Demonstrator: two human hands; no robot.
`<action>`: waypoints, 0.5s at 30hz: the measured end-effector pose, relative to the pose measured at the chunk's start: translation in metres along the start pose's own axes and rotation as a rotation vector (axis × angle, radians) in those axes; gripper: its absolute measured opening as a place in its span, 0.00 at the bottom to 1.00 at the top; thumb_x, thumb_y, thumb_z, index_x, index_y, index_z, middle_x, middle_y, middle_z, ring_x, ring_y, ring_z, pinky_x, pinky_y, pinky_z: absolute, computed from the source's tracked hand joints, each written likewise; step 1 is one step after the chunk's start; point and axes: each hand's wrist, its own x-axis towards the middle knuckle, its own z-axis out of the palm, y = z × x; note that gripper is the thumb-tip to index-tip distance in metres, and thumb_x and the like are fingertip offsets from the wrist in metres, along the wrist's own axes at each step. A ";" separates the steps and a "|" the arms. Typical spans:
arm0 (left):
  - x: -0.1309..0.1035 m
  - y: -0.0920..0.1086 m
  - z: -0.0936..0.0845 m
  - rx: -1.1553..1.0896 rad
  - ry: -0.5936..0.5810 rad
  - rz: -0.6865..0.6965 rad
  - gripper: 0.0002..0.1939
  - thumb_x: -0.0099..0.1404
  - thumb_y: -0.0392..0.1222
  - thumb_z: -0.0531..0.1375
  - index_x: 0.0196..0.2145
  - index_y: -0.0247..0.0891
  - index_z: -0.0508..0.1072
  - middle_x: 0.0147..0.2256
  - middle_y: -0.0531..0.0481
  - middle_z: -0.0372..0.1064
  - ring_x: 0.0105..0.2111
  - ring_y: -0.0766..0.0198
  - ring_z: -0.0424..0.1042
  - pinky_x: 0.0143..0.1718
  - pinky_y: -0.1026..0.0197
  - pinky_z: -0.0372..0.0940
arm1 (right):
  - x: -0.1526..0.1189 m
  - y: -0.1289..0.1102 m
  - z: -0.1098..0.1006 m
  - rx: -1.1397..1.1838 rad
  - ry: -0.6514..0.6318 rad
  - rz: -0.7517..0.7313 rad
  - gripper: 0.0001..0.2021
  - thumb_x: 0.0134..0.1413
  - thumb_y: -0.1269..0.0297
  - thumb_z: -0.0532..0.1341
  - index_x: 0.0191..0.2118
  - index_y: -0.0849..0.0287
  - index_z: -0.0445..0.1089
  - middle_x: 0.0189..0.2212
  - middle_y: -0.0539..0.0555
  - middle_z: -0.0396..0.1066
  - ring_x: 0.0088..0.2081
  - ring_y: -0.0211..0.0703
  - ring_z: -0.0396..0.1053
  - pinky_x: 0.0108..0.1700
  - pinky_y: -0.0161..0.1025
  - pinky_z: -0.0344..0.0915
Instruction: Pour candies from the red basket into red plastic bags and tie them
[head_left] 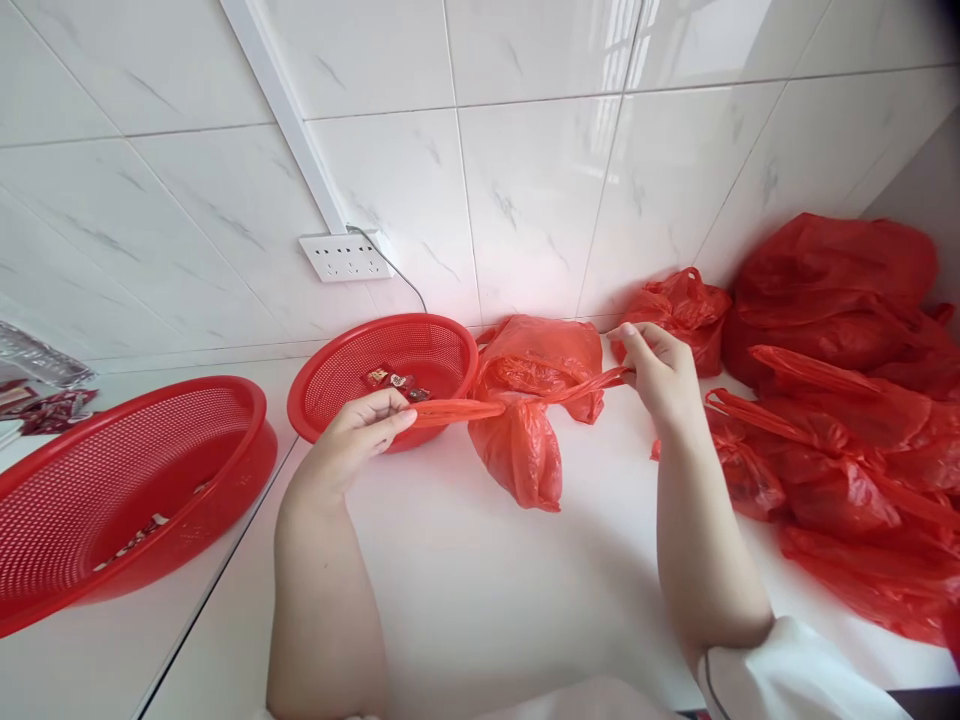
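Bright daylight (tile glare), warped edges

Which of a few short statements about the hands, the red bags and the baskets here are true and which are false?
1. Both hands pull on handles of one red plastic bag. True.
2. The left hand rests inside a basket. False: its fingers pinch a bag handle in front of the small red basket.
3. The small red basket holds a few wrapped sweets. True.
4. The pile of red bags lies left of the hands. False: it lies right of the right hand.
5. The wall socket has a cable plugged in. True.
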 end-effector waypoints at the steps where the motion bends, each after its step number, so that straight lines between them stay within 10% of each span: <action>1: -0.001 0.002 0.002 0.061 -0.020 -0.021 0.14 0.64 0.50 0.60 0.28 0.39 0.65 0.23 0.58 0.51 0.23 0.70 0.51 0.27 0.65 0.50 | -0.001 -0.001 0.001 -0.081 -0.020 -0.020 0.21 0.59 0.43 0.56 0.38 0.57 0.72 0.16 0.45 0.56 0.18 0.35 0.56 0.24 0.35 0.58; 5: -0.001 0.007 0.011 0.273 -0.094 -0.090 0.16 0.63 0.56 0.59 0.29 0.40 0.68 0.29 0.55 0.60 0.30 0.66 0.60 0.30 0.65 0.54 | -0.012 -0.004 0.021 -0.587 -0.160 -0.192 0.23 0.59 0.42 0.55 0.36 0.59 0.73 0.30 0.59 0.72 0.36 0.52 0.70 0.40 0.47 0.65; 9: 0.002 0.009 0.015 0.328 -0.126 -0.137 0.18 0.64 0.61 0.56 0.33 0.44 0.70 0.29 0.54 0.61 0.30 0.64 0.61 0.30 0.64 0.57 | -0.034 0.000 0.063 -0.827 -0.558 -0.413 0.29 0.51 0.41 0.61 0.50 0.60 0.70 0.60 0.66 0.62 0.61 0.63 0.55 0.62 0.61 0.47; 12: 0.004 0.007 0.014 0.365 -0.121 -0.126 0.19 0.64 0.62 0.54 0.34 0.44 0.71 0.29 0.55 0.62 0.28 0.64 0.62 0.32 0.63 0.60 | -0.042 0.009 0.088 -0.869 -0.834 -0.325 0.28 0.49 0.52 0.66 0.53 0.62 0.67 0.49 0.64 0.71 0.51 0.59 0.67 0.58 0.55 0.55; 15: 0.004 0.004 0.012 0.409 -0.085 -0.071 0.18 0.64 0.61 0.55 0.33 0.44 0.72 0.27 0.55 0.65 0.25 0.64 0.64 0.33 0.61 0.61 | -0.034 0.015 0.085 -0.907 -0.825 -0.220 0.09 0.54 0.70 0.59 0.42 0.62 0.71 0.37 0.59 0.75 0.36 0.49 0.71 0.40 0.42 0.63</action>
